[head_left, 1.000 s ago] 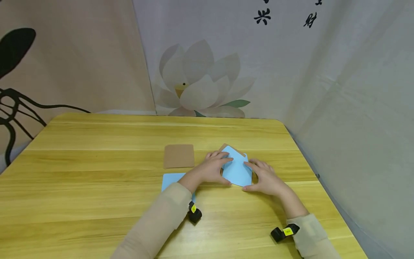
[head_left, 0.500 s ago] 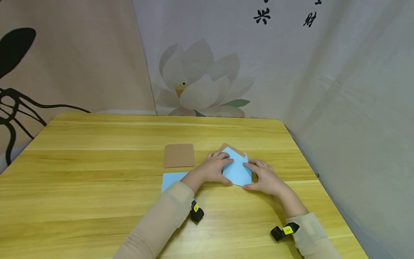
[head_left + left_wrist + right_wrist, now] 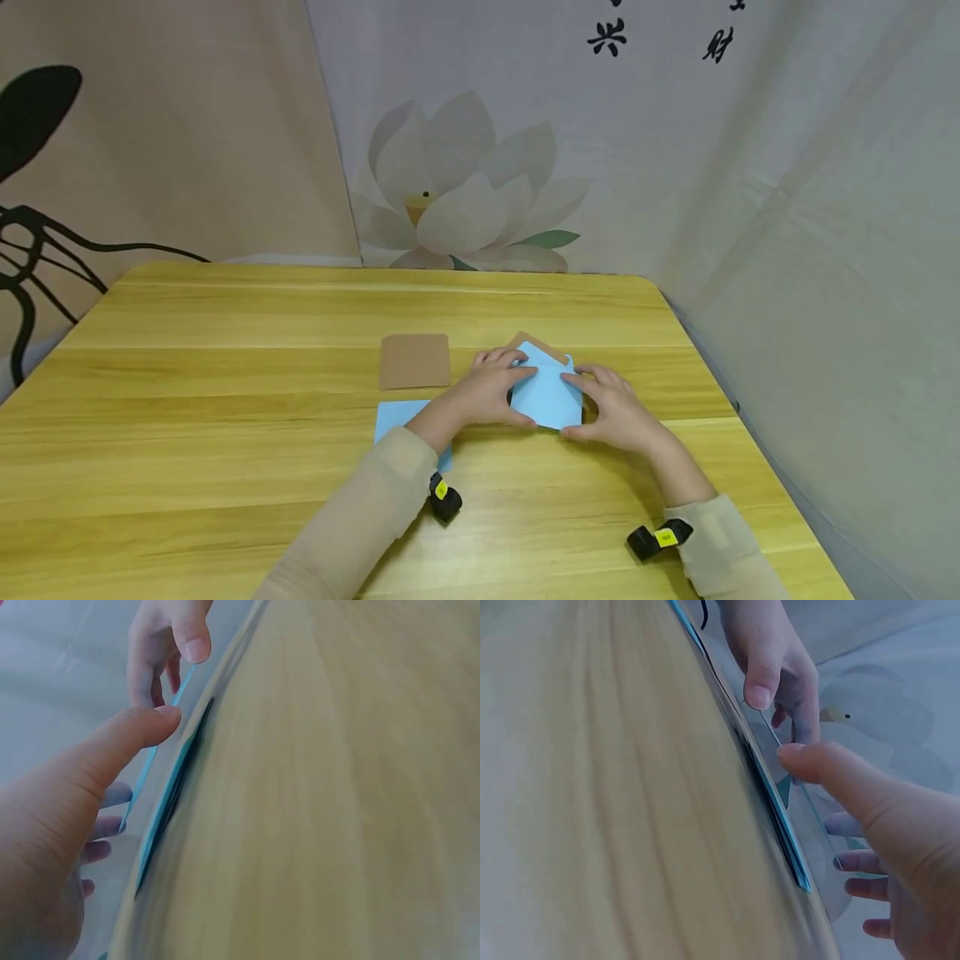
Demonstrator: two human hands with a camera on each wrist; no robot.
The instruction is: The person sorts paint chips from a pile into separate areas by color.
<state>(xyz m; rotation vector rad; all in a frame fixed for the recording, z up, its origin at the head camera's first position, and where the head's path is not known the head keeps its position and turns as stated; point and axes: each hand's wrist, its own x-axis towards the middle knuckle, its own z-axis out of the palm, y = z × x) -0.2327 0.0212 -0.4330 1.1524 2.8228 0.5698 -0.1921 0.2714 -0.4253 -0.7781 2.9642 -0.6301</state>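
A square blue card [image 3: 546, 398] is held level between my two hands at the right of the table's middle. My left hand [image 3: 486, 393] grips its left side, thumb at the near corner and fingers farther up the edge. On the opposite side my right hand [image 3: 611, 410] grips it in the same way. Both wrist views show the card edge-on, raised a little above a low pile [image 3: 166, 802] with blue on top. In the head view, a brown card [image 3: 542, 343] shows past the held card's far edge. The pile's lower layers are hard to make out.
Left of the hands, a brown square card [image 3: 415, 362] lies flat on the wooden table [image 3: 225, 433]. Nearer me is another blue card [image 3: 400, 413], partly covered by the left forearm. A printed curtain [image 3: 480, 167] hangs behind the table's far edge.
The held blue card and my left hand have shifted slightly left. My left forearm moved a little right, then back left. My right hand has barely moved.
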